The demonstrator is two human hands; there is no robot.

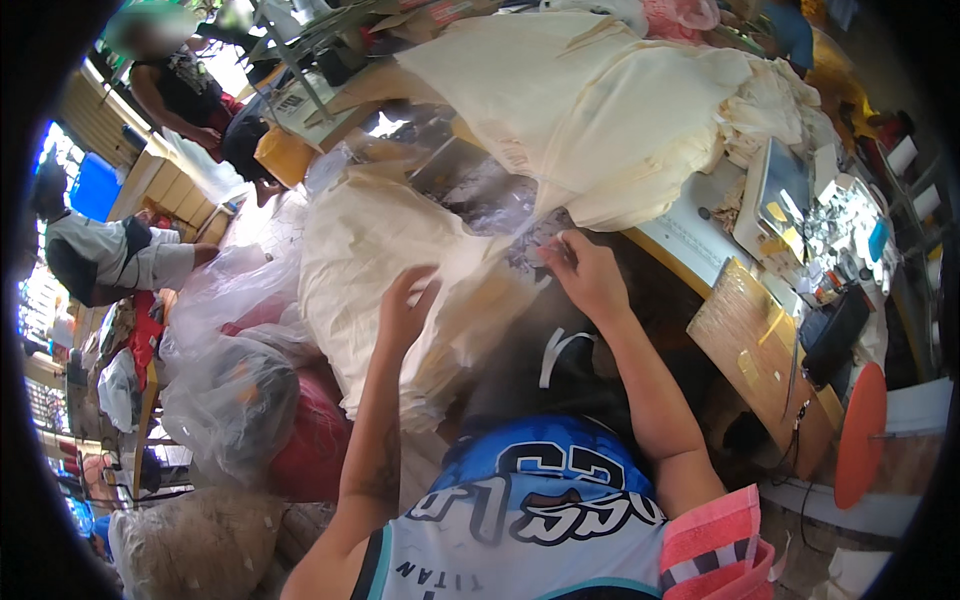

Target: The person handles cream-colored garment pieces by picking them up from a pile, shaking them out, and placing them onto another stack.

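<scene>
A large piece of cream cloth [375,235] hangs over the work surface and down in front of my lap on the left. Its upper edge is blurred where it narrows between my hands. My left hand [408,305] is over this cloth, fingers bent and apart, with nothing visibly gripped. My right hand [588,275] pinches at the blurred edge of the cloth, thumb and fingers curled together. Another wide spread of cream cloth [610,110] lies across the table beyond, its corner hanging down near my right hand.
Clear plastic bags [235,385] and a red sack [315,440] stand at my left. To the right are a wooden board [750,350], a round orange disc [860,435] and a cluttered table with a blue-edged machine [775,205]. Two people are at the far left.
</scene>
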